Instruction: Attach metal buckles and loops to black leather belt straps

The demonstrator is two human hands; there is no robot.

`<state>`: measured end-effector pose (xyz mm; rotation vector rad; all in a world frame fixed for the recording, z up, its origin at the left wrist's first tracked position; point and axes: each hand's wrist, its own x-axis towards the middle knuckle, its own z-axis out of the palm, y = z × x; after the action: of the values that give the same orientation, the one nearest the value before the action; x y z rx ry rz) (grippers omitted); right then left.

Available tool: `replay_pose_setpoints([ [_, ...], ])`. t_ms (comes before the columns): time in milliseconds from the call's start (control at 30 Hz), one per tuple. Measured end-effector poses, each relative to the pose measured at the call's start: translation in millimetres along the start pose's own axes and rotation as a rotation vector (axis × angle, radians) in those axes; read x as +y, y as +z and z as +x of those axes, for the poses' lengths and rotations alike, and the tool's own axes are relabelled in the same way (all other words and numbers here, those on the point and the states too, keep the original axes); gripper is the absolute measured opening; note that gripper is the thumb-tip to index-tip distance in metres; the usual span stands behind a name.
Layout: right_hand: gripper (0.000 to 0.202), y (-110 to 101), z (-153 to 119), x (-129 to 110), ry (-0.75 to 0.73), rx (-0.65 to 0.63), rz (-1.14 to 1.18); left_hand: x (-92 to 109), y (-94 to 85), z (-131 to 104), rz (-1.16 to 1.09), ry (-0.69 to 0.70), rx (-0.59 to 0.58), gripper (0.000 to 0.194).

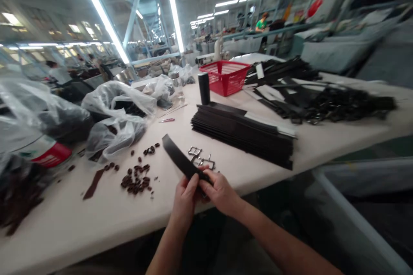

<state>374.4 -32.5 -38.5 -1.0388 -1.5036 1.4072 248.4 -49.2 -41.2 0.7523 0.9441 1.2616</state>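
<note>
Item: strap (pixel 179 159), dark, flat and narrow, held over the near edge of the table (pixel 97 219). Position: its near end sits between the two hands, its far end points up and away to the left, clear of the tabletop. Left hand (pixel 185 200): fingers closed around the near end from the left side. Right hand (pixel 219 191): thumb and fingers pinched together on the same end from the right, touching the left hand. Handling, by judgement: light, pliable along its length yet stiff enough to hold its line unsupported; the surface looks smooth, so a pinch across the flat faces near the end suits it better than a hold on the edges. Adjacent: metal buckles (pixel 201 157) on the table just beyond the strap; a scatter of small dark loops (pixel 135 178) to the left; a loose strip (pixel 93 184) further left. Beyond: a stack (pixel 241 133) of like straps, a black cylinder (pixel 204 88), a red basket (pixel 225 76), a heap of black parts (pixel 322 99), and plastic bags (pixel 119 114) at left.
</note>
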Motion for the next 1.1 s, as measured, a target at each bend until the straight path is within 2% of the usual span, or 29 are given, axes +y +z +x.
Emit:
replay_pose_setpoints([
  [100,0.027,-9.2,1.0,-3.8,-0.077,-0.022,-0.072,-2.0,-2.1,7.3,0.065,0.001,0.009,0.056],
  [200,0.021,-27.9,3.4,-17.7,-0.126,-0.097,-0.157,3.4,1.3,9.5,0.198,0.134,0.034,0.058],
  [300,0.020,-61.4,9.4,-42.7,-0.230,-0.004,-0.310,13.3,2.1,3.8,0.338,0.280,0.113,0.051],
  [400,0.028,-112.3,21.5,-72.2,-0.247,0.160,-0.376,21.4,-7.7,-4.2,0.424,0.304,0.172,0.045],
  [533,0.041,-197.8,41.0,-104.7,-0.152,0.395,-0.495,29.4,-29.5,-13.1,0.436,0.293,0.279,0.041],
  [633,0.043,-259.1,50.1,-115.7,-0.023,0.571,-0.616,36.7,-40.5,-17.5,0.412,0.316,0.320,0.050],
  [733,0.043,-298.7,49.9,-114.2,0.089,0.749,-0.809,41.9,-44.3,-19.6,0.390,0.331,0.344,0.053],
  [800,0.049,-308.1,47.6,-106.7,0.114,0.808,-0.938,41.7,-43.7,-20.6,0.368,0.326,0.344,0.051],
  [833,0.050,-308.3,47.5,-101.1,0.123,0.797,-0.989,40.5,-42.7,-21.2,0.362,0.321,0.333,0.049],
  [933,0.045,-298.3,56.9,-79.9,0.155,0.636,-1.078,33.8,-37.7,-24.8,0.380,0.310,0.265,0.048],
  [1100,0.036,-284.3,99.2,-50.2,0.233,0.348,-1.135,24.6,-30.5,-37.2,0.509,0.262,0.176,0.045],
])
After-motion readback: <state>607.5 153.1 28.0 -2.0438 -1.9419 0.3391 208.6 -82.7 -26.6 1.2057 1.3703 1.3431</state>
